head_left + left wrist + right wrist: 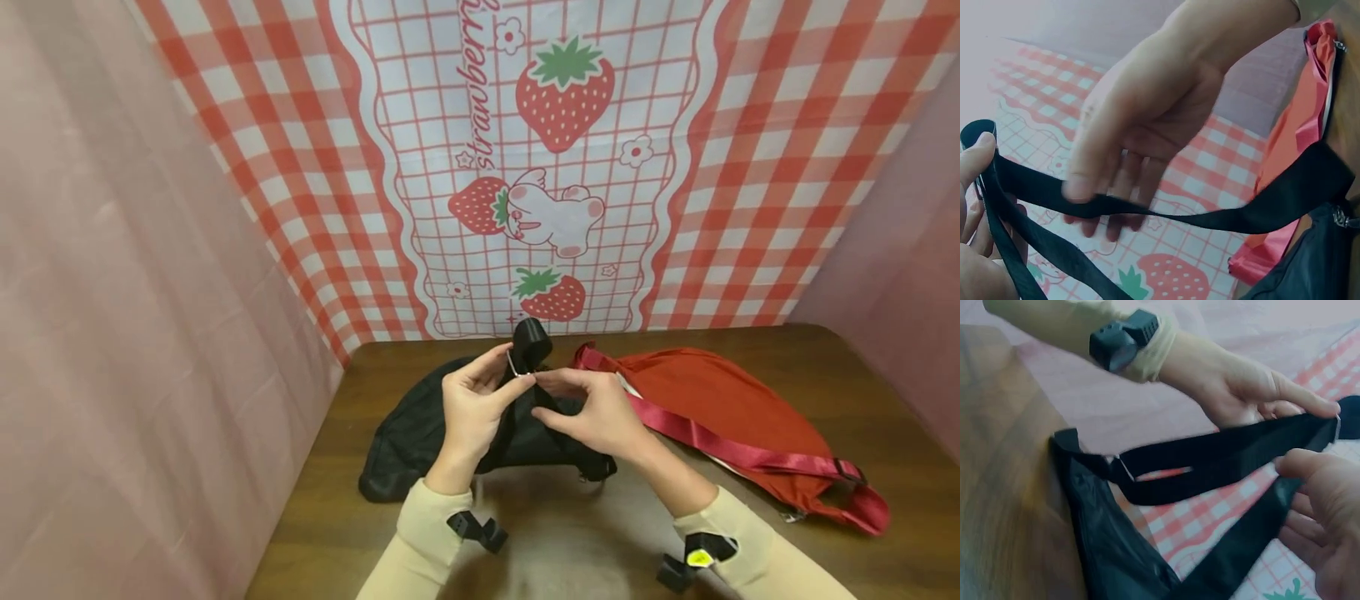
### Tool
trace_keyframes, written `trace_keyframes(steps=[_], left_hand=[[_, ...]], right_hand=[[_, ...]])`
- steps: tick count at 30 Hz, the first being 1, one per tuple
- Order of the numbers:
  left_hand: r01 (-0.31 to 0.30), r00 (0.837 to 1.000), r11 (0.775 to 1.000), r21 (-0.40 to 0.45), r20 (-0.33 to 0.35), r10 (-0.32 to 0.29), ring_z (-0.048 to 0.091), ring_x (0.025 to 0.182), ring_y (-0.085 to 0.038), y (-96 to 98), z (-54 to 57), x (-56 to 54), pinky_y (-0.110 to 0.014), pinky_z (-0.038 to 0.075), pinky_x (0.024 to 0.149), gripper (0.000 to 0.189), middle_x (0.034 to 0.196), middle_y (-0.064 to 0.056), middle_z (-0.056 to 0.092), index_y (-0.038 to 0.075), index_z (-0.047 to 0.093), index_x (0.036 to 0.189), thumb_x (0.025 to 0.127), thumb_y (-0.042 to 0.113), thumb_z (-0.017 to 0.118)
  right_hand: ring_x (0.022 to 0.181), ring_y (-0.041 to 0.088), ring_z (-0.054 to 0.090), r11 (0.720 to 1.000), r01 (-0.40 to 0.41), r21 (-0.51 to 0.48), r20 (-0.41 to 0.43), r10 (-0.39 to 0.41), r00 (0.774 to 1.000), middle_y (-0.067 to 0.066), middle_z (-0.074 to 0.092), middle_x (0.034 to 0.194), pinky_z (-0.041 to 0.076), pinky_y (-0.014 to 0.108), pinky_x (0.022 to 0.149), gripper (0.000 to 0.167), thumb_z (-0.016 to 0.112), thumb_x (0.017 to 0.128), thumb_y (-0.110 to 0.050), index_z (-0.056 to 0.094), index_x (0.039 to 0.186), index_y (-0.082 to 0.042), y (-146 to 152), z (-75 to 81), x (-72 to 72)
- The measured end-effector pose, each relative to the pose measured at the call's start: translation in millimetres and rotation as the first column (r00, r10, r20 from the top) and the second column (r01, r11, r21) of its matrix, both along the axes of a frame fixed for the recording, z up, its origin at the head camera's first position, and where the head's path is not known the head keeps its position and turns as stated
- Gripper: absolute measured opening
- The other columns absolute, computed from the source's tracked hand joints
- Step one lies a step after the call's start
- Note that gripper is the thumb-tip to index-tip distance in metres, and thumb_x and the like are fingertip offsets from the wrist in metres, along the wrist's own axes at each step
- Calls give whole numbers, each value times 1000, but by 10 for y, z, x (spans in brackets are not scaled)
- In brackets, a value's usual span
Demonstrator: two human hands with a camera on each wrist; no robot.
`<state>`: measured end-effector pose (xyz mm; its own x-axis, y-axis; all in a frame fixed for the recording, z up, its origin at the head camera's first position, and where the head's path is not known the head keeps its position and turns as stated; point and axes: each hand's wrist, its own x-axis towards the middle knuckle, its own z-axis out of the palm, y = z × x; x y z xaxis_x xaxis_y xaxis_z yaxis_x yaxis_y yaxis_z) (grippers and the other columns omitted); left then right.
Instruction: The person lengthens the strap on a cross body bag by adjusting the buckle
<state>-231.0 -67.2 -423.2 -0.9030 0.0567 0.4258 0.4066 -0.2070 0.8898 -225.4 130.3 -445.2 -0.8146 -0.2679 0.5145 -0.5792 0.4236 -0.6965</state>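
A black bag (pixel 408 433) lies on the table, its black strap (pixel 1210 453) raised in front of me. My left hand (pixel 472 408) pinches the strap at a thin silver-coloured metal slider (pixel 515 364), with a loop of webbing standing up above it. Close by on the right is my right hand (pixel 596 408), thumb and fingers apart and fairly straight. Part of the strap passes between that thumb and the fingers in the left wrist view, where this right hand (pixel 1141 119) is blurred. Another metal slider (pixel 1125 467) sits lower on the strap.
To the right lies a red-orange bag (pixel 712 392) with a glossy dark pink strap (pixel 720 442). Both bags rest on a brown wooden table (pixel 330 500). Behind it hangs a checked strawberry cloth (pixel 540 217), with a pale pink curtain (pixel 150 317) at the left.
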Motion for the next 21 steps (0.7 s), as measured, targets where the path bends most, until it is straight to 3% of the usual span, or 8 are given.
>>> trace_keyframes(steps=[5,11,15,21], left_hand=[[5,1000,1000,-5,24,-5,75,114,-10,4,17,17,-32,58,107,45,130,-25,74,-3,74,129,86,-2,87],[21,1000,1000,-5,18,-21,75,116,-11,45,12,25,-31,58,108,46,130,-25,74,-3,75,128,85,1,89],[18,1000,1000,-8,11,-18,75,117,-12,44,20,30,-31,58,108,47,130,-24,74,-3,75,129,84,0,89],[16,1000,1000,0,8,-16,75,116,-11,25,26,34,-31,57,108,48,130,-27,73,-4,74,130,85,2,89]], right_hand=[[104,21,79,998,-63,20,61,62,996,4,80,118,65,37,94,42,92,85,-18,77,124,-13,43,50,-25],[100,15,80,996,-53,-79,-1,53,999,-1,81,108,66,35,91,33,90,86,-13,78,117,-16,-33,129,-30],[99,18,80,995,-42,-93,-9,42,999,1,80,104,66,37,91,28,90,86,-10,78,111,-14,-21,118,-21],[101,24,79,994,-77,-74,0,77,997,7,80,112,66,38,91,37,90,85,-8,76,120,-8,48,48,-14]])
